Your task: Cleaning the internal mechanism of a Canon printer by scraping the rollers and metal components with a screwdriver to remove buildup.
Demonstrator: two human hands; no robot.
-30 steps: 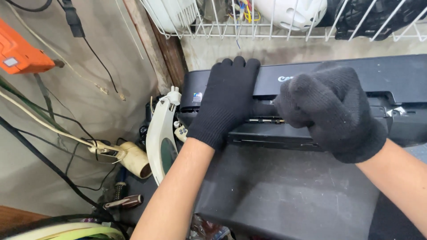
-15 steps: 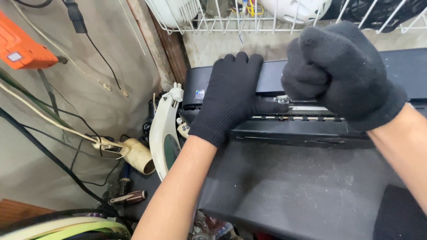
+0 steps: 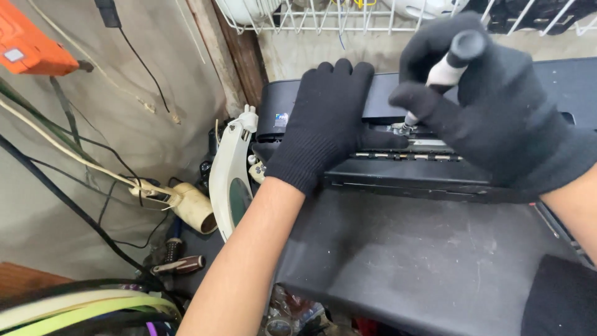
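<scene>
- The right hand (image 3: 497,106) closes its grip around a screwdriver (image 3: 444,71), fingers wrapped about the white shaft of the handle with the dark cap poking out at the top.
- The screwdriver's long axis runs from the cap at about 1 o'clock down to the metal tip at about 7 o'clock, slightly tilted from upright; the tip meets a small metal fitting (image 3: 401,127) in the open slot of the black printer (image 3: 435,168).
- The fitting lies straight down the tool's axis from the grip, at 7 o'clock from the right hand and just beside the left hand's thumb.
- The left hand (image 3: 326,121) lies flat and open on the printer's top, palm down, fingers pointing to 12 o'clock, holding nothing; its thumb reaches toward 3 o'clock and ends close by the tip.
- Both hands are near the fitting; the left thumb is the nearer, while the right hand reaches it only through the tool.
- The printer rests on the bench, its front panel (image 3: 423,261) folded toward 6 o'clock.
- At 9 o'clock from the left hand stands a cream plastic housing (image 3: 230,180); a wire rack (image 3: 348,18) hangs at 12 o'clock.
</scene>
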